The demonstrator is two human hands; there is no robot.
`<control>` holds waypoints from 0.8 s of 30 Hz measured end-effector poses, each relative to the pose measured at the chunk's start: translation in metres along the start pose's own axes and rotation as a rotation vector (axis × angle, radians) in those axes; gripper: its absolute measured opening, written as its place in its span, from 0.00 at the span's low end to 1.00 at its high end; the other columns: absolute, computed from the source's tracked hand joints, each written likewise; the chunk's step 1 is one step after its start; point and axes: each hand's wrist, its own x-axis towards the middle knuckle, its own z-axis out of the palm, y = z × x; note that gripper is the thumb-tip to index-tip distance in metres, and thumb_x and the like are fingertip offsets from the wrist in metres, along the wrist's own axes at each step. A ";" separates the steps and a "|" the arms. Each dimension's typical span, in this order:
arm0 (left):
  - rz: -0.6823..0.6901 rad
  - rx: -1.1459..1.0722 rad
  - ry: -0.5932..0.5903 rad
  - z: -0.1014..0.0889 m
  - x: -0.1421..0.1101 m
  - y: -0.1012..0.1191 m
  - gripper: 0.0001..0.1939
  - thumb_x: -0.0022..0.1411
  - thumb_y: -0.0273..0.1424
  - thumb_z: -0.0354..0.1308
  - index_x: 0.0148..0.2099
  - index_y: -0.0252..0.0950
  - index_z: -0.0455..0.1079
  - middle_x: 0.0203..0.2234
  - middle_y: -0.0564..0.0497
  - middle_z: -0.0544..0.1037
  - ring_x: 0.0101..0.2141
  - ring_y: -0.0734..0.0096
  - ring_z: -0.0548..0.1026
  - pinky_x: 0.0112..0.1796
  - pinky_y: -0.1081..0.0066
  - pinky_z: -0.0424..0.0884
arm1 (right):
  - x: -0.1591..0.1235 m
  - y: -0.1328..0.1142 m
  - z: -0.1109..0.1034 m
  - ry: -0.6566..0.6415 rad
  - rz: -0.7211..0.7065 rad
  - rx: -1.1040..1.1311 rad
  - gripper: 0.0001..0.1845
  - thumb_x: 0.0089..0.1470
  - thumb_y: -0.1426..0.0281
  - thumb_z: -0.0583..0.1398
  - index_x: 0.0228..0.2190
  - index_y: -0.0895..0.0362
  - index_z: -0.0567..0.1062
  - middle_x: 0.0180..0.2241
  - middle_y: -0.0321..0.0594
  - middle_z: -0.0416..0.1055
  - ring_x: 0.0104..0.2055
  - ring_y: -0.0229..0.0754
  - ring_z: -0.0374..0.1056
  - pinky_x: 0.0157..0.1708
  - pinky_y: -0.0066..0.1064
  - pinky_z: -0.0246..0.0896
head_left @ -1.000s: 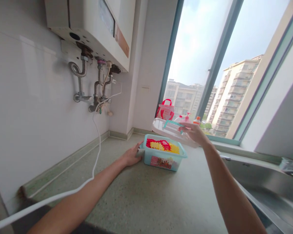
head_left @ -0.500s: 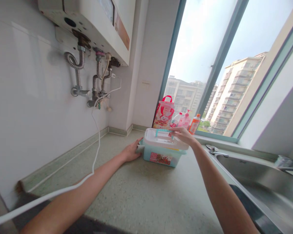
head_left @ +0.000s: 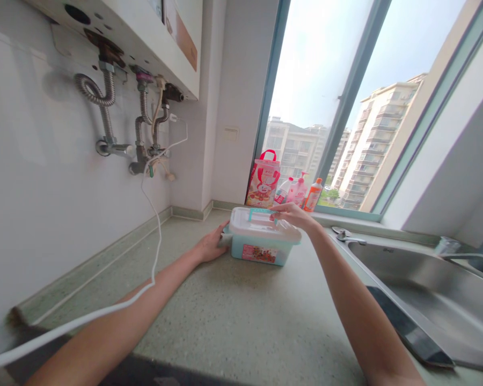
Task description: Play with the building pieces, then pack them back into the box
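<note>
A small light-blue plastic box (head_left: 257,252) stands on the speckled worktop (head_left: 241,316), with its clear lid (head_left: 261,229) lying on top. The lid has a teal handle (head_left: 260,213). My left hand (head_left: 211,245) rests against the box's left end, fingers curled round its corner. My right hand (head_left: 293,215) lies on the lid's far right side, fingers closed on the lid by the handle. The box's contents are hidden under the lid.
A pink-and-white bag (head_left: 263,182) and several bottles (head_left: 312,195) stand on the window sill behind the box. A steel sink (head_left: 422,284) lies to the right. A white cable (head_left: 153,236) hangs from the pipes under the wall heater (head_left: 145,32) and crosses the worktop's left side.
My right hand brought the lid down from above onto the box, covering the red and yellow pieces inside. My left hand stayed at the box's left end.
</note>
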 end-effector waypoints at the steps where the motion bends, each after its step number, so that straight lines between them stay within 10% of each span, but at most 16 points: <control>1: -0.002 0.002 -0.002 0.000 0.000 0.000 0.52 0.60 0.34 0.63 0.79 0.40 0.41 0.51 0.41 0.79 0.48 0.51 0.79 0.51 0.55 0.74 | 0.000 0.000 0.001 -0.002 0.005 0.005 0.19 0.46 0.65 0.67 0.41 0.58 0.88 0.36 0.43 0.85 0.41 0.52 0.80 0.49 0.41 0.74; 24: -0.015 -0.257 0.206 -0.011 0.007 0.018 0.51 0.65 0.38 0.63 0.80 0.35 0.38 0.46 0.43 0.84 0.45 0.60 0.80 0.49 0.59 0.74 | 0.001 0.005 -0.002 -0.148 -0.006 -0.073 0.15 0.50 0.60 0.65 0.31 0.59 0.85 0.29 0.40 0.80 0.32 0.44 0.72 0.34 0.33 0.66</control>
